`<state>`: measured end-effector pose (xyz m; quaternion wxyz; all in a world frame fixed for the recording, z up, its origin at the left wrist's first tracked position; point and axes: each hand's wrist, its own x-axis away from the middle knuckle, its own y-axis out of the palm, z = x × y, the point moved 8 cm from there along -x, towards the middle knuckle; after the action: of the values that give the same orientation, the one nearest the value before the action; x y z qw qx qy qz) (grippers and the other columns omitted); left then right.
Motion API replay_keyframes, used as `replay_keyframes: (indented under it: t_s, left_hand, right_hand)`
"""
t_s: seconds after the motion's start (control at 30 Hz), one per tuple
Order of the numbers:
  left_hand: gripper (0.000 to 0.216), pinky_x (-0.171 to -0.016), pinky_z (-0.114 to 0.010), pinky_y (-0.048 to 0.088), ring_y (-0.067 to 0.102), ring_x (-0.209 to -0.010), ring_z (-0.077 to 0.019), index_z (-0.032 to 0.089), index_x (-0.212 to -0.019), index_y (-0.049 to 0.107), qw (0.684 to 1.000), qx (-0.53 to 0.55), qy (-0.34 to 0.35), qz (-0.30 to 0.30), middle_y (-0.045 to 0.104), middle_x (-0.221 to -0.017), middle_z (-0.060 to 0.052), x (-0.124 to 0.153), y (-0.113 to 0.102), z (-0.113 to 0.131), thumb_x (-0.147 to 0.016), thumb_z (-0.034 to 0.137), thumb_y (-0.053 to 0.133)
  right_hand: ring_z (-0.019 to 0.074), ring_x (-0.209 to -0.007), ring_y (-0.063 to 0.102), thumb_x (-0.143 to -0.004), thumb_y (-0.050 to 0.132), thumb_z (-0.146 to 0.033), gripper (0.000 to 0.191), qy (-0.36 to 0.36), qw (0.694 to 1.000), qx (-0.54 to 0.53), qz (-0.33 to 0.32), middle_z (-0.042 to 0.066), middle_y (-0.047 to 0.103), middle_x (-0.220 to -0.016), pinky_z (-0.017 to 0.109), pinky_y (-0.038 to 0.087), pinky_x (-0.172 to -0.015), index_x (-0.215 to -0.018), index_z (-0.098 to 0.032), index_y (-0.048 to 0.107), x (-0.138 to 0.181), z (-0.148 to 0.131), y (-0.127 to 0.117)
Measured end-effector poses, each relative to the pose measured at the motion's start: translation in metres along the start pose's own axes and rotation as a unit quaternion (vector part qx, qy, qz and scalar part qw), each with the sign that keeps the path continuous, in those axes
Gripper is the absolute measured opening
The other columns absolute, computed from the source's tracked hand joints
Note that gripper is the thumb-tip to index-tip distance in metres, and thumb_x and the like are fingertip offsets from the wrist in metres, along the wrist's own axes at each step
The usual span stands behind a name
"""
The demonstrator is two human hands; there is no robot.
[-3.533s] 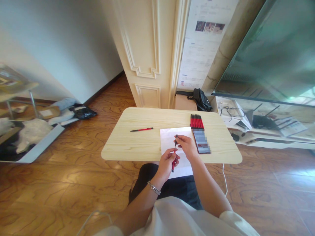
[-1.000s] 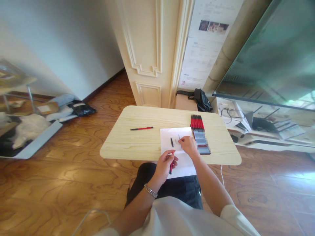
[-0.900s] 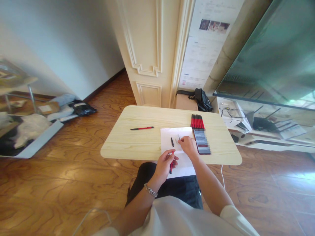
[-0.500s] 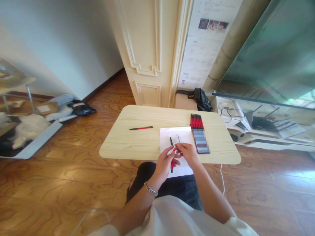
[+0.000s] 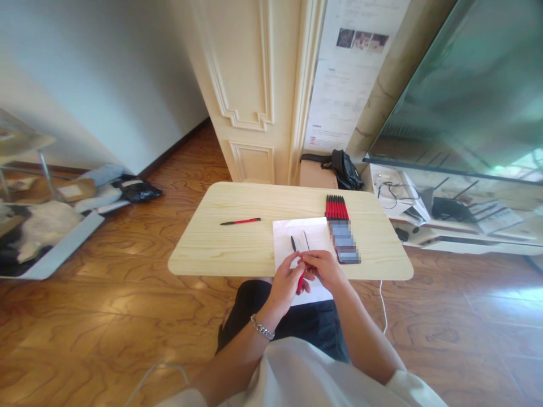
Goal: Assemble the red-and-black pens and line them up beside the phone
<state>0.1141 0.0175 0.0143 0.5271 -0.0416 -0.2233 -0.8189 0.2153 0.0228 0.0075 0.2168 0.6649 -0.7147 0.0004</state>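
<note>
Over a white sheet of paper (image 5: 282, 229), my left hand (image 5: 283, 281) is wrapped round a red pen barrel (image 5: 301, 284), held at a slant. My right hand (image 5: 326, 268) pinches at the upper end of this barrel, its fingertips meeting those of my left hand. Whether a small part sits between the fingertips is hidden. Just beyond the hands, a short black pen part (image 5: 293, 243) and a thin dark pen refill (image 5: 306, 241) lie on the paper. Farther left on the table, a whole red and black pen (image 5: 240, 221) lies by itself.
A row of several red and black pens (image 5: 337, 208) lies at the table's back right. Below it is a phone (image 5: 345, 243) with a blurred screen. The pale wooden table (image 5: 224, 254) has rounded corners, and a white cable (image 5: 382, 305) hangs under its right side.
Both hands have stayed together, with the right fingers shifting slightly over the barrel's upper end. The barrel has tilted, and its black lower tip no longer shows. The whole view has shifted a little.
</note>
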Motion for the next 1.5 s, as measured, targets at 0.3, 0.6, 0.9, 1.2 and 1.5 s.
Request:
replay_keyframes:
  t_s: [0.3,0.6,0.9,1.2,1.5]
  left_hand:
    - [0.058,-0.035,-0.019,0.033,0.058,-0.045,-0.012,0.014,-0.122,0.051,1.0,-0.011,0.003,-0.003,0.071,-0.08,-0.01,-0.002,-0.005,-0.007,-0.079,0.053,0.059]
    - [0.049,-0.035,-0.02,0.035,0.059,-0.05,-0.0131,0.014,-0.112,0.055,1.0,-0.014,0.016,0.008,0.071,-0.083,-0.011,-0.007,-0.015,-0.009,-0.08,0.052,0.059]
    - [0.048,-0.055,-0.027,0.048,0.068,-0.07,-0.021,0.017,-0.108,0.055,0.999,-0.002,0.036,0.029,0.072,-0.087,-0.013,-0.01,-0.018,-0.004,-0.077,0.052,0.063]
    - [0.045,-0.06,-0.031,0.051,0.067,-0.065,-0.0191,0.018,-0.111,0.052,0.996,0.012,0.077,0.046,0.072,-0.087,-0.01,-0.015,-0.014,0.008,-0.079,0.048,0.063]
    - [0.054,-0.078,-0.032,0.049,0.065,-0.098,-0.0236,0.018,-0.121,0.052,0.997,0.021,0.056,0.041,0.067,-0.11,-0.015,-0.017,-0.015,0.001,-0.077,0.044,0.067]
  right_hand:
    - [0.0161,-0.074,0.062,-0.083,0.055,-0.033,0.02,-0.1,0.855,0.463,0.21,0.004,0.07,-0.08,0.026,0.042,-0.068,-0.086,-0.019,0.068,-0.03,-0.057,-0.053]
    - [0.0166,-0.082,0.06,-0.09,0.05,-0.028,0.023,-0.113,0.73,0.644,0.2,0.009,0.065,-0.091,0.024,0.037,-0.07,-0.089,-0.019,0.072,-0.042,-0.044,-0.036]
    - [0.017,-0.082,0.061,-0.091,0.045,-0.032,0.027,-0.131,0.792,0.548,0.234,0.006,0.068,-0.092,0.025,0.04,-0.074,-0.096,-0.02,0.069,-0.022,-0.061,-0.046]
    - [0.0149,-0.07,0.063,-0.081,0.057,-0.034,0.015,-0.124,0.928,0.345,0.071,0.001,0.07,-0.08,0.024,0.045,-0.061,-0.085,-0.021,0.064,0.035,-0.026,0.005]
    - [0.018,-0.076,0.065,-0.082,0.057,-0.031,0.016,-0.091,0.849,0.468,0.226,0.003,0.071,-0.081,0.027,0.042,-0.068,-0.093,-0.022,0.065,0.008,-0.053,-0.057]
